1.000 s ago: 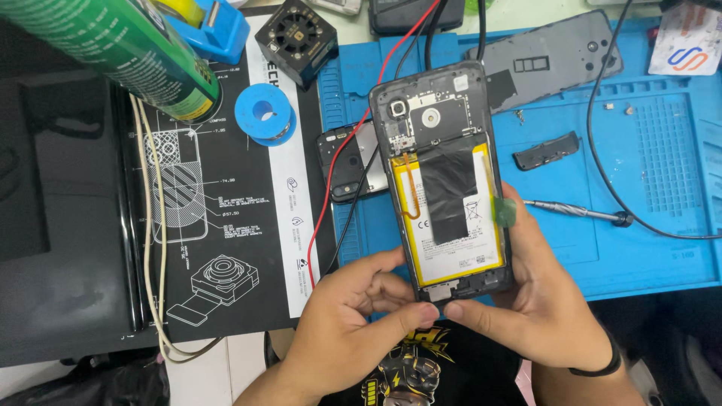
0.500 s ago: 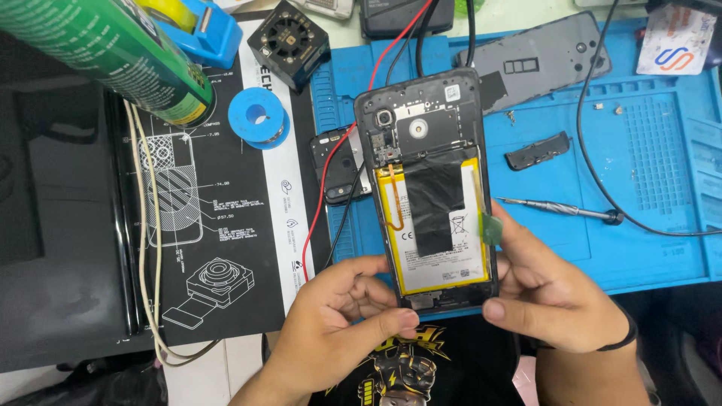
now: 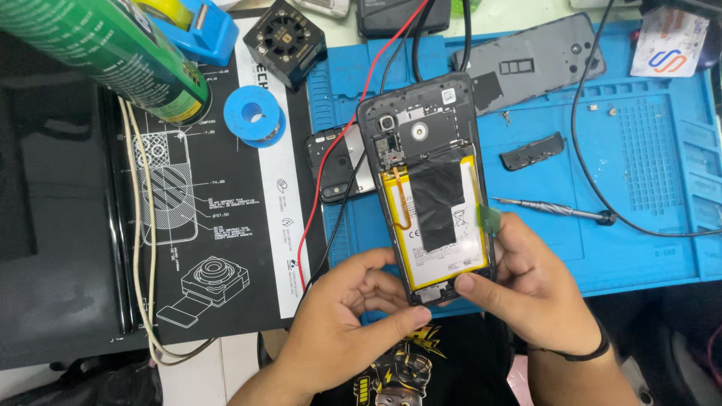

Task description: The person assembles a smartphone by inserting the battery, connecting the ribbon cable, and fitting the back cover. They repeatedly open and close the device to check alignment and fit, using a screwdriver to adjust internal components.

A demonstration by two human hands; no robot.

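Bare hands (image 3: pixel 353 331), black wristband (image 3: pixel 583 352) on right wrist, black printed shirt (image 3: pixel 398 368)

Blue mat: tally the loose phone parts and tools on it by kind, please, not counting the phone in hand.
Grey back cover: 1
Small black cover piece: 1
Black camera-end piece: 1
Screwdriver: 1
Total: 4

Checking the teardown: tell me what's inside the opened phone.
Inside the opened phone, held by the left hand and right hand: a yellow-edged battery with black tape and a camera module. Under the battery is hidden.
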